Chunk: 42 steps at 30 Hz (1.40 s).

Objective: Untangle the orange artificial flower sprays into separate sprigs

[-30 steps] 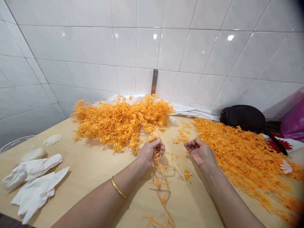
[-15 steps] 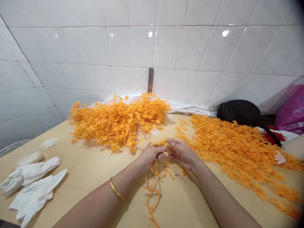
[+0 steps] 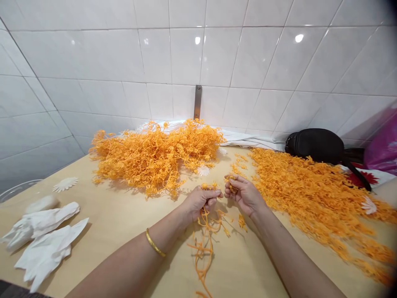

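Note:
My left hand (image 3: pixel 200 201) is closed on the top end of an orange plastic sprig strand (image 3: pixel 203 244) that trails down across the wooden table (image 3: pixel 124 231) toward me. My right hand (image 3: pixel 243 193), close beside it, pinches a small orange piece (image 3: pixel 232 188) between its fingertips. The two hands are a little apart. A tangled heap of orange strands (image 3: pixel 155 155) lies behind my left hand. A wide spread of small orange pieces (image 3: pixel 313 194) covers the table to my right.
White gloves (image 3: pixel 43 240) and a white flower shape (image 3: pixel 65 184) lie at the left. A black bag (image 3: pixel 316 145) and a pink bag (image 3: pixel 383 151) sit at the right by the tiled wall. White cloth (image 3: pixel 248 141) lies behind the heaps.
My right hand came in from the right to meet my left hand at the strand, then drew back slightly with a small orange piece in its fingers.

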Each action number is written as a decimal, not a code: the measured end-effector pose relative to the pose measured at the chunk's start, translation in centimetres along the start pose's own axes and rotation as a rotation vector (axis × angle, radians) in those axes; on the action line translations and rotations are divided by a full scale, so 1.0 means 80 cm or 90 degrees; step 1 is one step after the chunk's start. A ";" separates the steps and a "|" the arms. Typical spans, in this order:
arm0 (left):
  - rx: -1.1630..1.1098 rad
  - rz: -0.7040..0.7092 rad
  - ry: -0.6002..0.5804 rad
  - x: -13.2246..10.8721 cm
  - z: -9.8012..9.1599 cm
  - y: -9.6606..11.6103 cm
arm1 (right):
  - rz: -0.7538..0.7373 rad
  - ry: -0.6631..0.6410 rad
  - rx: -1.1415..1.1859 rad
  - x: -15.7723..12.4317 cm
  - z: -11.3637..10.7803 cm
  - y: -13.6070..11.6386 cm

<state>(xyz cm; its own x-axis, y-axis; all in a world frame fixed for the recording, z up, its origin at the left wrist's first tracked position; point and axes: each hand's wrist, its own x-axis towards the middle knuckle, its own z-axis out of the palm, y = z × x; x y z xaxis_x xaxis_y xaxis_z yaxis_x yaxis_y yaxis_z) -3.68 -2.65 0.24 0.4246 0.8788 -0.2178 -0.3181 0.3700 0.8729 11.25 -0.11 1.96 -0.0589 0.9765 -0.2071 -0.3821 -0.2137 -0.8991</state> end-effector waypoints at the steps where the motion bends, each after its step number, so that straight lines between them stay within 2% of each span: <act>1: 0.003 -0.014 0.010 0.000 0.000 0.001 | 0.003 -0.051 -0.033 -0.004 0.002 0.002; 4: 0.033 -0.043 0.035 -0.001 0.004 0.006 | 0.014 -0.173 -0.089 -0.013 0.008 0.006; 8: 0.130 -0.048 0.058 -0.009 0.012 0.009 | -0.017 -0.242 -0.192 -0.017 0.014 0.014; 11: 0.166 -0.044 0.042 -0.011 0.013 0.007 | -0.062 -0.228 -0.189 -0.013 0.019 0.023; 16: 0.112 -0.026 0.010 -0.004 0.004 0.002 | -0.076 -0.143 -0.153 -0.006 0.022 0.028; 21: 0.125 -0.037 0.045 -0.002 0.003 0.003 | -0.027 -0.211 -0.135 -0.011 0.021 0.026; 23: 0.126 -0.031 0.051 -0.003 0.005 0.004 | -0.045 -0.222 -0.153 -0.013 0.023 0.029; 25: 0.113 -0.022 0.048 -0.004 0.008 0.005 | -0.072 -0.187 -0.144 -0.010 0.026 0.033; 27: 0.083 -0.012 0.031 -0.005 0.009 0.007 | -0.067 -0.112 -0.091 -0.004 0.028 0.034; 31: 0.063 -0.017 -0.066 -0.009 0.010 0.007 | -0.027 0.043 -0.012 0.011 0.015 0.021; 34: 0.073 -0.031 -0.071 -0.008 0.007 0.008 | -0.029 0.067 -0.024 0.012 0.001 0.008; 36: 0.085 -0.043 -0.059 -0.006 0.005 0.009 | -0.042 0.010 -0.062 0.006 -0.002 0.003; 40: 0.143 -0.087 -0.063 -0.003 0.006 0.013 | -0.060 -0.199 -0.200 -0.011 0.010 0.005; 42: 0.178 -0.089 -0.064 -0.003 0.007 0.011 | -0.053 -0.261 -0.281 -0.016 0.018 0.008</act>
<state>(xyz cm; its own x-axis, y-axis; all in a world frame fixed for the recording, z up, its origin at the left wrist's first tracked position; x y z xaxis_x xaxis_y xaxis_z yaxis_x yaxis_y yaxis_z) -3.58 -2.74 1.34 0.5333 0.7864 -0.3116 -0.0121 0.3755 0.9268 9.74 -1.48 2.20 -0.4293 0.9022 -0.0422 0.0125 -0.0408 -0.9991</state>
